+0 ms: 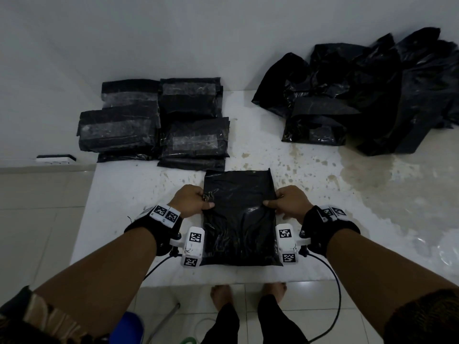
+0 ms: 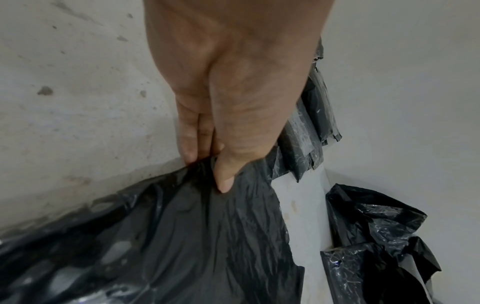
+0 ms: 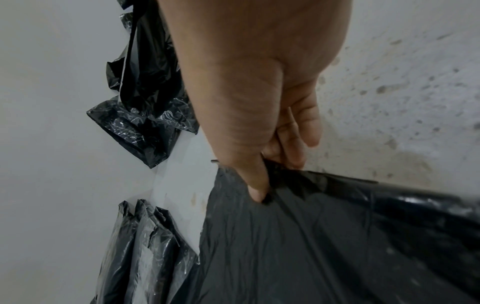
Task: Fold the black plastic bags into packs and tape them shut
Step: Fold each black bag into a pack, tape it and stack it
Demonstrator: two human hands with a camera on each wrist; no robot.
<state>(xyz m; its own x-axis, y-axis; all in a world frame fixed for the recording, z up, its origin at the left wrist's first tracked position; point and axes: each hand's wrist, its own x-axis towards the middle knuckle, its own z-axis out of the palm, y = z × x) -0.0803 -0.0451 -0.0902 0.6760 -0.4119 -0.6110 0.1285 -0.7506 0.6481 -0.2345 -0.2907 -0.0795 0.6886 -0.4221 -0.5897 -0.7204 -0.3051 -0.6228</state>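
A flat black plastic bag (image 1: 239, 219) lies on the white stained table (image 1: 323, 194) in front of me. My left hand (image 1: 196, 201) pinches its left edge, thumb on top and fingers underneath; the left wrist view shows the same hold of the left hand (image 2: 207, 164) on the black bag (image 2: 197, 236). My right hand (image 1: 285, 202) pinches the right edge the same way, and in the right wrist view the right hand (image 3: 262, 174) holds the bag (image 3: 324, 246) with the thumb pressed into the plastic. Both hands hold at about the bag's upper third.
Several folded, taped black packs (image 1: 159, 122) are stacked at the back left of the table. A heap of loose black bags (image 1: 360, 95) lies at the back right. A wet stained patch (image 1: 385, 189) spreads on the right. My feet (image 1: 248, 294) stand on floor tiles below the table's front edge.
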